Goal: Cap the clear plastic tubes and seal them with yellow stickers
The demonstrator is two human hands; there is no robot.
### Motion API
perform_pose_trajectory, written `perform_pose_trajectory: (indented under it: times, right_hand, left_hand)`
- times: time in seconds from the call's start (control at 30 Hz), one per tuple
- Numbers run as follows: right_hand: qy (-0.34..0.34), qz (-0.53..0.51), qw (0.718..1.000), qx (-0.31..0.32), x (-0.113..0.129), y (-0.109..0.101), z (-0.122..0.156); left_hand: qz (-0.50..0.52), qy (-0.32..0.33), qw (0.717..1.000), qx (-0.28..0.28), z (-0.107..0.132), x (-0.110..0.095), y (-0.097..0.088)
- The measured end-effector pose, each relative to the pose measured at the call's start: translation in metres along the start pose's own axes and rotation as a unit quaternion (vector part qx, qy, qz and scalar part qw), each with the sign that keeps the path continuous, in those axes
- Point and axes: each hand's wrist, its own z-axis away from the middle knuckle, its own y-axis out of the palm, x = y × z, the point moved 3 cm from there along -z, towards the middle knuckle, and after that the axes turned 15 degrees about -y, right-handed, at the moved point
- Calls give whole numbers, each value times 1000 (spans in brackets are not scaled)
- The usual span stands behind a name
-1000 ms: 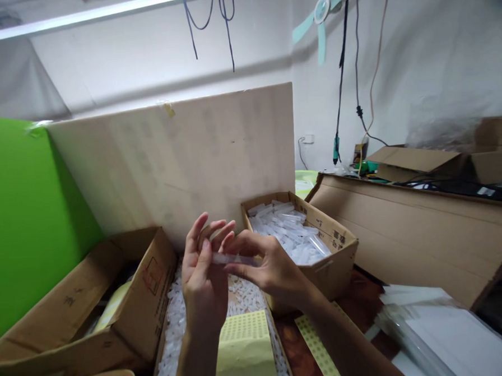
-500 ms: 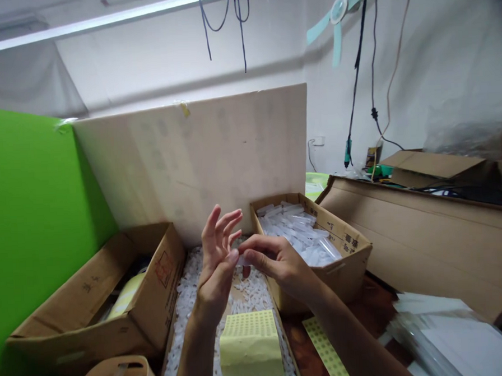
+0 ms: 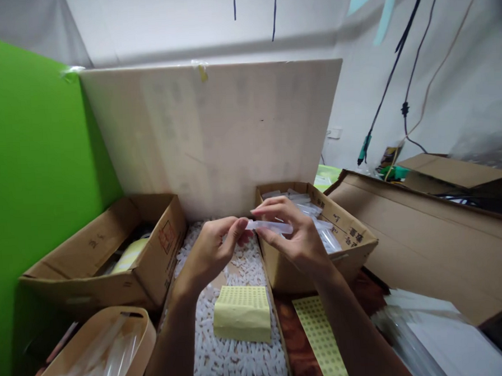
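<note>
A translucent white plastic tube lies nearly level between my two hands, above a shallow box full of small white pieces. At its left end, the narrow tip is pinched by the thumb and fingers of my left hand. My right hand grips the tube's body, thumb below and fingers above. Under the hands, a folded stack of yellow sticker sheets rests on the white pieces. The exact form of the tube's left end is hidden by my fingertips.
A carton of clear tubes stands right, another carton left. A tan basket with clear tubes sits front left. A yellow dotted sheet and plastic-wrapped white sheets lie right. A pale board closes the back.
The view has tipped down and shifted left. My left hand's raised, spread fingers have closed on the tube's end. The tube now shows plainly between both hands.
</note>
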Motion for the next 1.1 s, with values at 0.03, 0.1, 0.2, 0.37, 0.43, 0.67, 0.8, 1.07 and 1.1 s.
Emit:
perform_pose_trajectory:
  times: [0.03,0.1,0.2,0.37,0.43,0.67,0.8,1.07,1.1]
  right_hand:
    - [8,-5,1000,-6,0,-1,0]
    - [43,-44,998,-16,-2,0,2]
    - [104,-103,989,-37,-7,2,3]
    - [178,-112,976,-56,-19,5,5]
    - [173,-104,978,-53,-20,4,6]
    - [89,-95,991,-42,-8,-3,3]
    - [145,-69,986,-55,-17,-3,5]
    - [94,-97,991,-14,-17,-7,4]
    - [85,-81,993,-6,-15,-9,4]
  left_hand:
    - [-4,10,1000,1,0,0,-1]
    - [-8,30,1000,6,1,0,-2]
    - [-26,73,997,8,1,1,-5]
    - [-58,138,989,4,0,1,-2]
    - [-67,141,988,-19,0,1,-1]
    - [-90,117,986,-80,0,5,-5]
    - [-75,149,984,-53,1,3,-3]
    - [-84,110,985,-100,0,3,-6]
    - [-90,100,987,-93,0,4,-6]
